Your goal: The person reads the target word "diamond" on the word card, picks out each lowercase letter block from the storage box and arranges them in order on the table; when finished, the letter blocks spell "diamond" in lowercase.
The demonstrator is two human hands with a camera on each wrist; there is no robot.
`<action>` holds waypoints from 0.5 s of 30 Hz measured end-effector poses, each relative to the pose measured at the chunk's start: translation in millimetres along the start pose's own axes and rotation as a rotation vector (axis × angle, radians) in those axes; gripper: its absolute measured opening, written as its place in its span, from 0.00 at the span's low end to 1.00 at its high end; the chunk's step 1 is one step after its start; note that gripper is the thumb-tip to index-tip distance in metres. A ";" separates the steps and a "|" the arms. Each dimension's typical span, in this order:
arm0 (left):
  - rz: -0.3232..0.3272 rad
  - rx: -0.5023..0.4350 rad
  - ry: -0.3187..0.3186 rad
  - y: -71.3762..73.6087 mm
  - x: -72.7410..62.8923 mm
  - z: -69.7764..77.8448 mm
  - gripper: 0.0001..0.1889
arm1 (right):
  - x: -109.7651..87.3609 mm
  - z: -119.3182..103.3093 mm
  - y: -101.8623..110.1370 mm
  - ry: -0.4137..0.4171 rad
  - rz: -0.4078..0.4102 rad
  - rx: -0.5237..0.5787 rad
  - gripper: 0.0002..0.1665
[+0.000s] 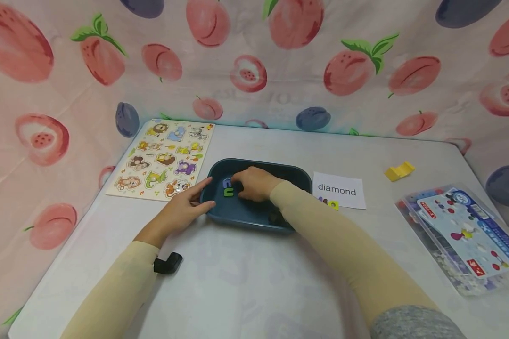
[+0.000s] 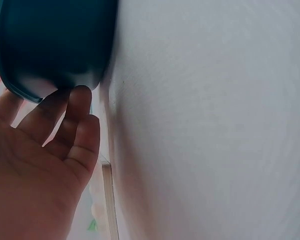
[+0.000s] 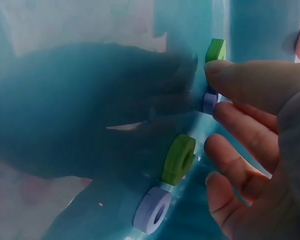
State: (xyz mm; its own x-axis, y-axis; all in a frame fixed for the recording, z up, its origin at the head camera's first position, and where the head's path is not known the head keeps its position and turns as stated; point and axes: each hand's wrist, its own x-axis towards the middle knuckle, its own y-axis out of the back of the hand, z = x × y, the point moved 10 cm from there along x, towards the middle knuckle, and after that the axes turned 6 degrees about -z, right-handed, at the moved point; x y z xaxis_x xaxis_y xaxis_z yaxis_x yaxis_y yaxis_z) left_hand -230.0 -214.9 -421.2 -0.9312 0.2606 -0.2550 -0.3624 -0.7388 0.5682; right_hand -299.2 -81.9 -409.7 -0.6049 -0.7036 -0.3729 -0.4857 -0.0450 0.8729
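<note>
A dark teal tray [image 1: 246,221] stands on the white table. My left hand [image 1: 180,209] holds its left end, thumb and forefinger at the rim; in the left wrist view the other fingers [image 2: 80,105] touch the outer wall. Inside the tray is my right hand [image 1: 256,183], fingertips beside a blue letter piece [image 1: 227,182] and a green letter piece [image 1: 228,192]. Up close, the right forefinger meets a purple piece [image 3: 208,103], with the thumb over a green piece [image 3: 217,48]. Another green piece [image 3: 179,159] and a purple ring-shaped piece [image 3: 152,210] lie near the other fingers.
A card reading "diamond" [image 1: 337,188] lies right of the tray, with a yellow letter piece [image 1: 333,205] on its lower edge. An animal puzzle board [image 1: 195,162] is at left. Farther right are a yellow block [image 1: 399,171] and a clear plastic box [image 1: 462,235].
</note>
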 end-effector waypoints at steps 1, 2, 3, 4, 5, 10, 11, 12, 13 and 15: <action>-0.001 -0.002 0.000 -0.2 0.1 0.0 0.39 | -0.6 0.0 -0.1 -0.002 -0.002 -0.003 0.27; -0.002 -0.003 0.000 -0.4 0.2 -0.1 0.39 | -1.4 -0.2 0.0 -0.002 -0.002 -0.009 0.26; -0.003 -0.004 0.000 -0.7 0.3 -0.1 0.39 | -2.5 -0.7 0.4 0.000 -0.002 -0.012 0.26; -0.003 -0.006 0.001 -0.9 0.5 -0.2 0.39 | -3.8 -1.1 0.7 0.001 -0.003 -0.014 0.25; -0.004 -0.006 -0.001 -1.1 0.7 -0.1 0.39 | -5.5 -1.3 1.2 0.002 -0.002 -0.016 0.25; -0.006 -0.010 0.007 -1.6 1.5 -1.5 0.39 | -14.8 1.0 1.7 -0.006 -0.007 -0.013 0.24; -0.007 -0.008 0.009 -1.5 1.4 -1.7 0.39 | -16.6 1.9 1.8 -0.009 -0.008 -0.013 0.24; -0.006 -0.010 0.011 -1.3 1.3 -1.9 0.39 | -18.4 2.5 1.7 -0.010 -0.011 -0.013 0.24; -0.006 -0.009 0.012 -1.1 1.0 -1.6 0.39 | -20.2 3.1 1.6 -0.010 -0.014 -0.014 0.24; -0.007 -0.006 0.012 -0.8 0.2 -1.2 0.39 | -23.9 4.0 1.9 -0.012 -0.022 -0.020 0.24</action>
State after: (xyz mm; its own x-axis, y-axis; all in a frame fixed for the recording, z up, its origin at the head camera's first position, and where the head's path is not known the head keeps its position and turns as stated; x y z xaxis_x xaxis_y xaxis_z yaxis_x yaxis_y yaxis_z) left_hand -229.9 -215.0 -422.7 -0.9281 0.2581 -0.2685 -0.3685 -0.7410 0.5614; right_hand -288.2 -62.3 -400.4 -0.6014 -0.6940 -0.3959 -0.4867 -0.0748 0.8704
